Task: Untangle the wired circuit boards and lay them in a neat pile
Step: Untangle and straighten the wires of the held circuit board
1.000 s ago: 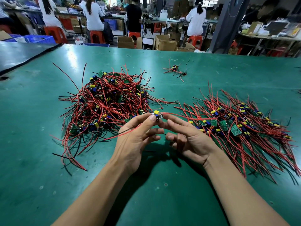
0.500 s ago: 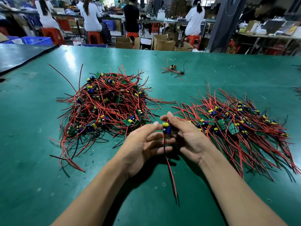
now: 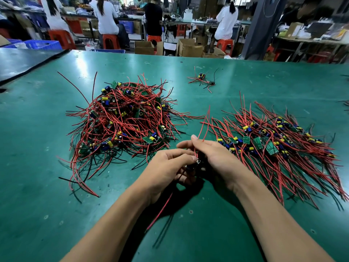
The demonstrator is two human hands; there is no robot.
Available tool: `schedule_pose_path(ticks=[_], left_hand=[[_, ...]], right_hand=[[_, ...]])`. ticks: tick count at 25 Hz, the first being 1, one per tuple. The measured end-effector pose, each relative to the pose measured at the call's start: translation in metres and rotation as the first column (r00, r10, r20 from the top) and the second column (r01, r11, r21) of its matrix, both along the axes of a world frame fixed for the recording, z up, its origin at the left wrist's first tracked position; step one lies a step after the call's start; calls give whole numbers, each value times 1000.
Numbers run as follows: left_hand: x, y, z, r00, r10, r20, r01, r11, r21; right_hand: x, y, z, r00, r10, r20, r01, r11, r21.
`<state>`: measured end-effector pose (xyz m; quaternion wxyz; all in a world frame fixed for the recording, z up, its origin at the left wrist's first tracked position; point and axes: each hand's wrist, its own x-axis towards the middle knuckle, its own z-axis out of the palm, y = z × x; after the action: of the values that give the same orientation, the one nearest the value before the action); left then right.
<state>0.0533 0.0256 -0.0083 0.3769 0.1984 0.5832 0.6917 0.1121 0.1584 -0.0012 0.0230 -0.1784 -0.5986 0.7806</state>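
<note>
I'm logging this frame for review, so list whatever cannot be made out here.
Head view only.
The circuit board between the hands: almost wholly covered by the left hand and right hand; parts unreadable.
The tangled pile: lower boards buried under red wires, so no count.
The far bundle: too small to count its boards.
The edge wires at far right: cut off by the frame.

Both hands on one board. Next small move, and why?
Probably carry the board right and lay it on the combed pile, wires parallel with the rest. The left hand and right hand both pinch it, and its red wires look clear of the tangled heap.
</note>
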Motion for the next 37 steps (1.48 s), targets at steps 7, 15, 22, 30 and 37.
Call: schedule_pose_path(ticks=[7,15,22,30,37], left_hand=[[-3,-2,3,990,35,133,-45,996,73],[-7,-4,6,972,-38,233,9,992,124],[-2,-2,3,979,44,198,-65,993,100],[-4,-6,-2,999,38,20,-38,999,7],[2,-5,-2,991,-87,-97,83,996,-43]], right_hand=[[2,7,1,997,10,-81,-16,997,-79],[2,12,-2,993,-22,-120,7,992,-127],[-1,2,-9,996,-15,-92,8,997,-77],[6,-3,-4,988,147,-48,-144,987,66],[-1,7,-11,997,-80,-10,80,966,246]])
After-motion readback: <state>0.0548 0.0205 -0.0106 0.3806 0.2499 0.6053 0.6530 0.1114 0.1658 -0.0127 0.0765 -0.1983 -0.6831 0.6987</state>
